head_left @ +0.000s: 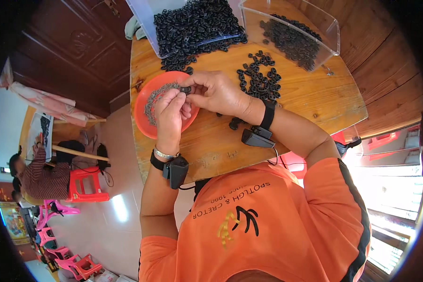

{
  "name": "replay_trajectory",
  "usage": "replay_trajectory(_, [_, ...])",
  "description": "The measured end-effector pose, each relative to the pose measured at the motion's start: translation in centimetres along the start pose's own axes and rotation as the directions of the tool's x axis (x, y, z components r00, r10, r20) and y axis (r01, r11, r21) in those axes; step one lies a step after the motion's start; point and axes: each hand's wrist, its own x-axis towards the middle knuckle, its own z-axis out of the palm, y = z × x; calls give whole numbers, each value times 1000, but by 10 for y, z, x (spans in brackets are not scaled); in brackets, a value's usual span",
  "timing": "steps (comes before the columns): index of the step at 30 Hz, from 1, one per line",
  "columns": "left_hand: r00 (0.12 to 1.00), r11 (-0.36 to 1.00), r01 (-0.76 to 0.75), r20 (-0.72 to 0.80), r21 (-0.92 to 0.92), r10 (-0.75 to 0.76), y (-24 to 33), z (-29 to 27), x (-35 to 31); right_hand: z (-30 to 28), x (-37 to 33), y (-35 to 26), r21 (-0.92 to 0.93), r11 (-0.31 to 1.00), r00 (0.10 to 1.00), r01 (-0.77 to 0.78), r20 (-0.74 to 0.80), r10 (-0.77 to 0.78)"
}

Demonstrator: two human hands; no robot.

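Over an orange-red plate [142, 121], both my hands meet at one small black plastic piece [185, 90]. My right hand [218, 93] pinches that piece between thumb and forefinger. Close against the piece, my left hand [168, 115] has its thumb and fingers pressed together; whatever sits between them is too small to make out. Small grey metal parts [151, 104], perhaps screws, lie heaped in the plate, partly covered by my left hand. To the right of the plate, loose black pieces [263, 80] with holes are spread on the wooden table [310, 96].
A translucent bin [143, 21] on its side spills many black pieces at the back. Right of it stands a clear plastic box [331, 35] with more. At the far left, another person [47, 171] sits near a red stool [87, 185].
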Motion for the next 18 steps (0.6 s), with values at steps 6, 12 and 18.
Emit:
replay_trajectory(6, [998, 999, -20, 62, 48, 17, 5, -3, 1, -2, -1, -3, 4, 997, 997, 76, -24, -76])
replay_trajectory(12, [994, 999, -36, 98, -30, 38, 5, -4, 2, -8, 1, -11, -85, 988, 991, 131, 10, -131])
replay_trajectory(18, [997, 1000, -8, 82, -13, 9, 8, -1, 0, -5, 1, -7, -120, 966, 972, 230, -19, -234])
